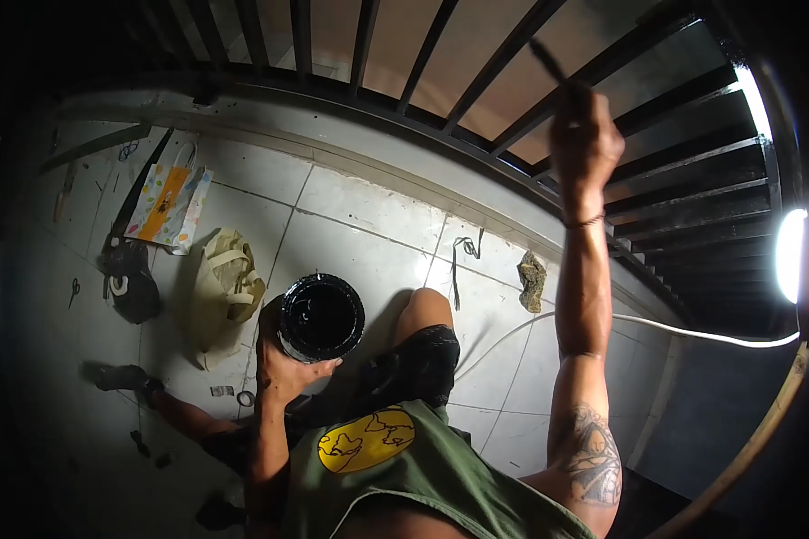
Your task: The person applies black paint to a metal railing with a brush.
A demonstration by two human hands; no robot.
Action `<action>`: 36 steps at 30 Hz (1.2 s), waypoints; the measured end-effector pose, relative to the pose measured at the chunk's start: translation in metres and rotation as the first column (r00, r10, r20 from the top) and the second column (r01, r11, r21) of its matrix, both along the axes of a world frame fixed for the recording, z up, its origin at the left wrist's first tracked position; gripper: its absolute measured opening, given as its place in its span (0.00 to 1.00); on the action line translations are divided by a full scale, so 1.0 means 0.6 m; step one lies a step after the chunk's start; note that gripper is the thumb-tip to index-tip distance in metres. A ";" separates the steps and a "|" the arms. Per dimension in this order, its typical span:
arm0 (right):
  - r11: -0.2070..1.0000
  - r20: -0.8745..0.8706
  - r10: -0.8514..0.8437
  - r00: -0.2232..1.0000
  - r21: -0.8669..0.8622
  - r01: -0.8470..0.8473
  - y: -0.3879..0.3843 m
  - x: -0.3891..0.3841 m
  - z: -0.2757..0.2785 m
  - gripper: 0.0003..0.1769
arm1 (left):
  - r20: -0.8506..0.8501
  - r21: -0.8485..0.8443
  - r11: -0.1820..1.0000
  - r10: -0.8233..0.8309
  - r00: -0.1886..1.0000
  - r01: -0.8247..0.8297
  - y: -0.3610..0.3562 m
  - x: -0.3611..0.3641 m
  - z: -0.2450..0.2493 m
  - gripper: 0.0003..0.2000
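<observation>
Your left hand is closed around the side of an open black can, thumb along the near side; the can's mouth faces up towards you, its rim and inside coated glossy black. Your right hand, raised well forward of the left, is narrowed to a fist around a thin dark tool — blurred, though it has the look of a brush — whose far end points forward and to the left, over the dark bars. Whether the tool touches a bar, you cannot tell from this view. A thin band circles your right wrist.

Just left of your left hand, a pale cloth bag stands on the tiled floor; beyond it, forward and left, sit a patterned paper bag and a crumpled black bag, with scissors farther left. A small dark ring lies on the floor near your left wrist. Between your two hands lie a black cord and, nearer your right forearm, a mottled crumpled piece. To the right of that forearm, a white cable runs towards a glowing lamp.
</observation>
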State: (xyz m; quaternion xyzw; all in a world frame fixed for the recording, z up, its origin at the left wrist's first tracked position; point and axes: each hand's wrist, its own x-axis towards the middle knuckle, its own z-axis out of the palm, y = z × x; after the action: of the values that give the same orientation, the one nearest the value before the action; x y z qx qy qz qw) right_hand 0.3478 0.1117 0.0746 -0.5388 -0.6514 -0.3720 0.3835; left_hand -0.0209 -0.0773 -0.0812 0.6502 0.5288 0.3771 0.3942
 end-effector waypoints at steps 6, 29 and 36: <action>0.920 -0.333 -0.008 0.943 -0.371 -0.124 -0.047 -0.018 0.026 0.05 | 0.119 -0.067 0.998 0.006 0.993 0.002 -0.003 0.010 -0.008 0.50; 0.983 -0.075 0.029 0.997 -0.179 -0.042 -0.016 -0.008 0.077 0.01 | 0.023 0.008 1.000 0.024 0.999 -0.024 -0.010 0.011 -0.005 0.48; 0.967 0.073 0.110 0.991 -0.240 -0.089 0.005 0.005 0.063 0.05 | 0.011 0.013 1.000 -0.014 1.000 0.014 0.000 0.015 0.009 0.47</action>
State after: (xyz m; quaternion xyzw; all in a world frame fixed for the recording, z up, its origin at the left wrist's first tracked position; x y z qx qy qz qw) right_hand 0.3507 0.1147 0.1124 -0.5307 -0.7330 -0.2949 0.3065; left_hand -0.0118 -0.0773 -0.0756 0.6542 0.5199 0.3812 0.3955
